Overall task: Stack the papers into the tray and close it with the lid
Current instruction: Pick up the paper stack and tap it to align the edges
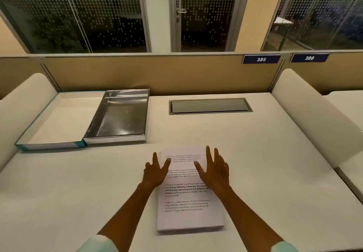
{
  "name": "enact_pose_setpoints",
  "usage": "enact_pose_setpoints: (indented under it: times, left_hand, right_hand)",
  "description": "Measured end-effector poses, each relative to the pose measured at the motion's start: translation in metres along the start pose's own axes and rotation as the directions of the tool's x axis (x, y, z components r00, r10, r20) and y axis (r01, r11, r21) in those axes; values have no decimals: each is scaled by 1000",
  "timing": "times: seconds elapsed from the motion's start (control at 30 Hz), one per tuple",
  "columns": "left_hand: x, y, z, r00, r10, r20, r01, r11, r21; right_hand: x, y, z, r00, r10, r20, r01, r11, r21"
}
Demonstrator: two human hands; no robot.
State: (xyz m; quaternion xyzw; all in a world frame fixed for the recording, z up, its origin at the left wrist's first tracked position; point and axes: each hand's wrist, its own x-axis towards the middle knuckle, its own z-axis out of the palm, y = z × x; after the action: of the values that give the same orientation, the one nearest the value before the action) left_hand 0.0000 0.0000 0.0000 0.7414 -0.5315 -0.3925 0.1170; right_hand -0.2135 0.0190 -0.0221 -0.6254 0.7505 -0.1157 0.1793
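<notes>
You are only starting: your left hand (156,170) and right hand (214,170) are hovering spread wide and holding nothing over the paper stack (189,191) near the desk's front edge; the metal tray (119,114) is sitting empty at the back-left, its lid (59,122) lying upturned alongside.

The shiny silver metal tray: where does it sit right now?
In the head view the shiny silver metal tray lies empty at the desk's far left, touching the white teal-edged lid on its left, beyond the printed paper stack.
</notes>
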Motion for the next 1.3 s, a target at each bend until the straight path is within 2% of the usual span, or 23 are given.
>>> enact_pose_setpoints:
  times: [0.13,0.27,0.4,0.6,0.8,0.93,1.03,1.2,1.3]
  left_hand:
    - [5,-2,10,998,-53,37,56,995,-86]
    - [1,6,20,998,-58,6,58,974,-221]
    - [5,11,20,987,-160,-19,147,941,-306]
    - [23,4,7,960,-253,123,281,822,-496]
    - [33,4,-1,935,-251,250,353,717,-601]
    - [35,5,2,938,-241,250,345,726,-595]
    - [36,5,6,946,-254,201,323,779,-537]
    - [24,14,21,966,-258,-2,250,940,-233]
    - [17,21,28,969,-239,-65,227,962,-154]
  right_hand:
    - [-5,1,11,983,166,75,-175,976,129]
    - [-3,-2,18,959,273,80,-284,931,230]
    - [5,-6,21,918,378,121,-397,871,289]
    - [26,1,12,852,489,188,-524,794,307]
    - [40,3,9,816,515,264,-578,735,353]
    - [45,2,7,788,533,307,-613,720,326]
    - [46,0,6,778,538,326,-625,717,308]
    - [43,-8,6,785,546,293,-619,715,325]
    - [40,-11,5,799,536,272,-601,709,369]
